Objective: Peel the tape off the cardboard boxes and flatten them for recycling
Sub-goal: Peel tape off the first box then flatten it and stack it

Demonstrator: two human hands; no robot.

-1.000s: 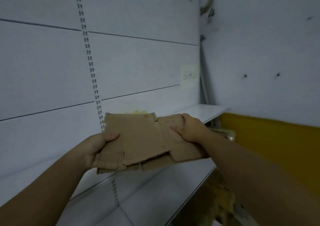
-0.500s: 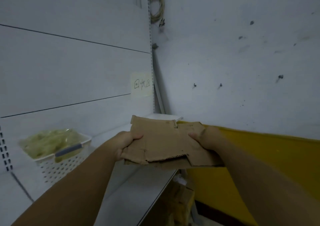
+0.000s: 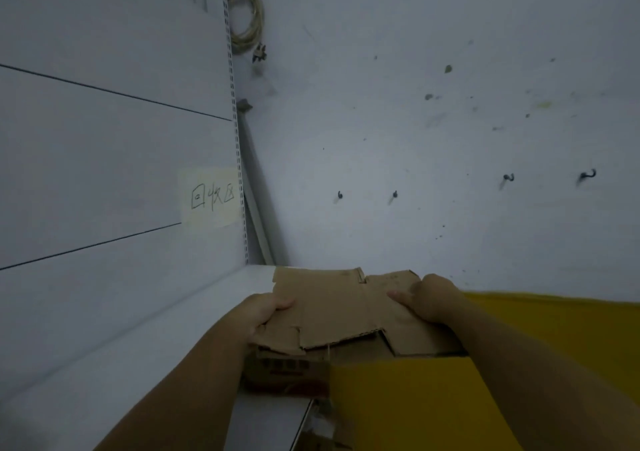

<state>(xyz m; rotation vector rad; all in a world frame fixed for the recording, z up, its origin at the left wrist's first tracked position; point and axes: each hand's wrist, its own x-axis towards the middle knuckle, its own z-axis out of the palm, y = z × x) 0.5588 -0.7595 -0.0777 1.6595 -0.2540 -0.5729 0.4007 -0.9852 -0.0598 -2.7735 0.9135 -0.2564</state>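
Left wall, 9 o'clock: white panelled shelving back [image 3: 104, 156], dark seams between panels.
Upright, 10 o'clock: slotted metal strip [image 3: 239, 173] at the corner.
Note, 9 o'clock: pale paper [image 3: 212, 197] with handwritten characters, just beside the strip.
Cord, 11 o'clock: coil [image 3: 246, 21] hanging high.
Right wall, 1 o'clock: white plaster [image 3: 415, 121], spotted and scuffed.
Hooks, 3 o'clock: small dark hooks [image 3: 587, 175] in a row.
Lower wall, 4 o'clock: yellow band [image 3: 571, 329].
Shelf, 8 o'clock: white board [image 3: 138, 346].
Light: dim, bluish.
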